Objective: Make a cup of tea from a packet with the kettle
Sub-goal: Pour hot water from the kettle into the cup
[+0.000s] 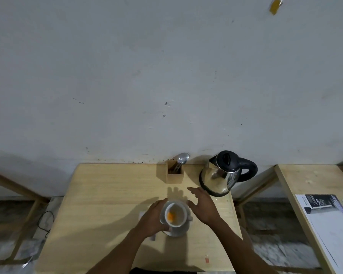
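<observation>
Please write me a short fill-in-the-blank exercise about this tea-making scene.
1. The left hand grips the white ____, which stands on a saucer.
2. The right hand is open, between the cup and the ____.
3. The kettle's lid is ____.
4. The wooden box holds ____.

Missing words: cup; kettle; closed; spoons

Table's left half (99, 194) lies clear

One head-worn wide-angle camera looks forward and down from above the near edge of a wooden table (99, 204), facing the wall (147, 76) behind it (which fills the upper half); the tabletop lies close below.
</observation>
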